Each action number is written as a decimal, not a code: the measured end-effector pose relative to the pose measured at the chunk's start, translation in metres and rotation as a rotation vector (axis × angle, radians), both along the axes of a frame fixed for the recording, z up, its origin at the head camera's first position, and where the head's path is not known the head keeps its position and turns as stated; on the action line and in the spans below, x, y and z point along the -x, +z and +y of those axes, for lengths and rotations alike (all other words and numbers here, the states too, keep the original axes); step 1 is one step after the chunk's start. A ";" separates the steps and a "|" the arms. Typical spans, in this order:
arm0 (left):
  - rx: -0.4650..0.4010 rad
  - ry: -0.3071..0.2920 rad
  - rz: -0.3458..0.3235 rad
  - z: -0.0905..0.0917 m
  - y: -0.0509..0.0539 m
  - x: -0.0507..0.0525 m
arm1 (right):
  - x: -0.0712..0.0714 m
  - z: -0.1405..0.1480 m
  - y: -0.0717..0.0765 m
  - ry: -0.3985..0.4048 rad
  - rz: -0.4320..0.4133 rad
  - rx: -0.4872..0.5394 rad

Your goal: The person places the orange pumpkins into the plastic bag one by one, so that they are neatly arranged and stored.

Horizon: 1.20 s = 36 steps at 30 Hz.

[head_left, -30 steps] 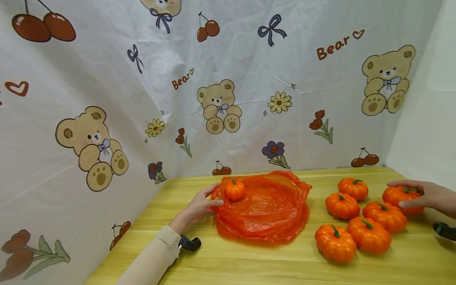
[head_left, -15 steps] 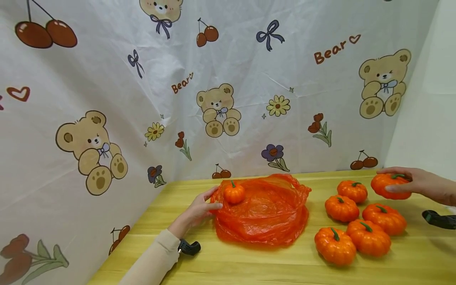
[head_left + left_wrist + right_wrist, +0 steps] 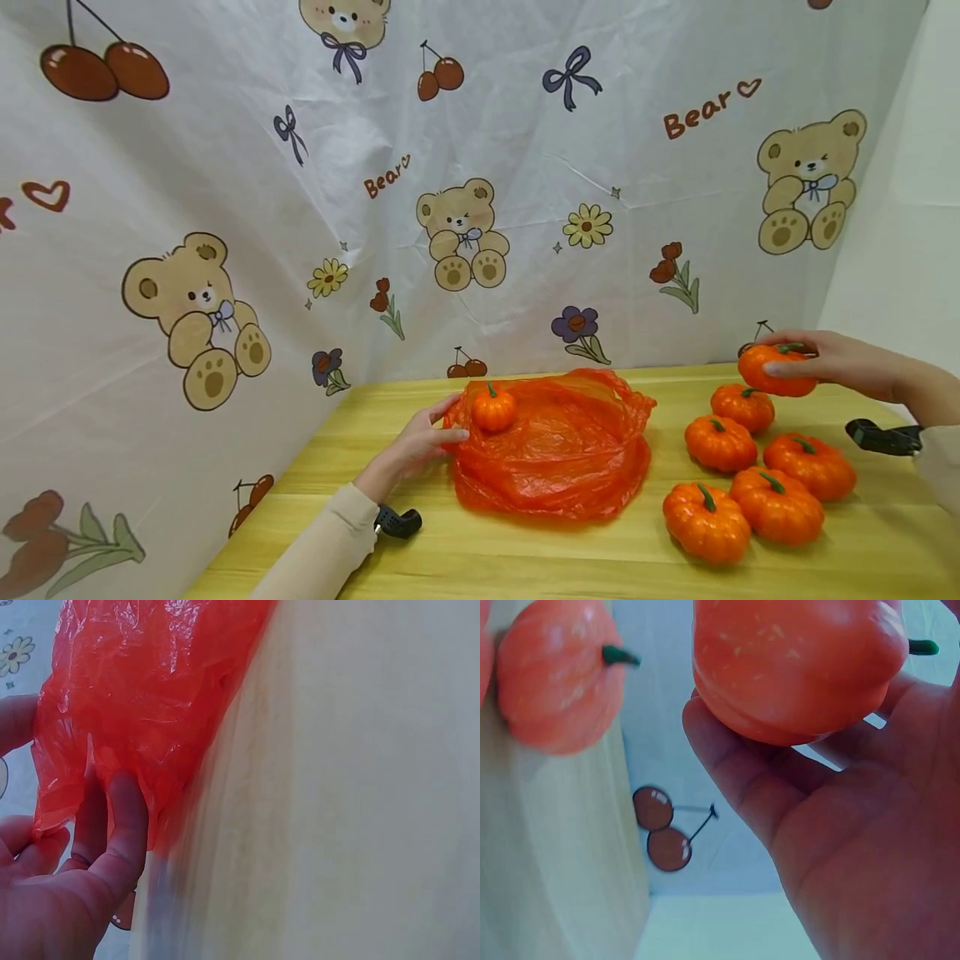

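My left hand grips the left edge of a red plastic bag, which lies spread open on the table. In the left wrist view, the fingers hold the thin crinkled film of the bag. One small orange pumpkin with a green stem sits at the bag's left side. My right hand holds another orange pumpkin in the air, above and behind the pumpkins on the table. From the right wrist, this held pumpkin is seen cradled in the fingers.
Several orange pumpkins stand on the wooden table right of the bag, the nearest pumpkin toward the front. A patterned bear cloth hangs behind the table and along its left. A white wall rises at right.
My right hand has lifted a pumpkin off the table at the far right and carried it leftward and up. The left hand has stayed on the bag's edge.
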<state>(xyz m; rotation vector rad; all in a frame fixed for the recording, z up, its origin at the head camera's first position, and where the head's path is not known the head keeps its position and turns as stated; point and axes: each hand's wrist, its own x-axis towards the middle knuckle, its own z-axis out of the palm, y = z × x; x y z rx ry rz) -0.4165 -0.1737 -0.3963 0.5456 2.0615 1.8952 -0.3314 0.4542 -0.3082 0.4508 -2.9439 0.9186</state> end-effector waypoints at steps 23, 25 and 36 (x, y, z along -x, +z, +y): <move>0.005 0.014 -0.002 0.001 0.003 0.000 | 0.024 -0.079 0.045 0.134 -0.140 0.091; 0.010 0.009 0.001 0.001 0.002 -0.001 | 0.027 -0.084 0.045 0.129 -0.164 0.098; 0.015 0.006 0.004 0.001 0.000 0.001 | 0.038 -0.119 0.049 0.138 -0.230 0.101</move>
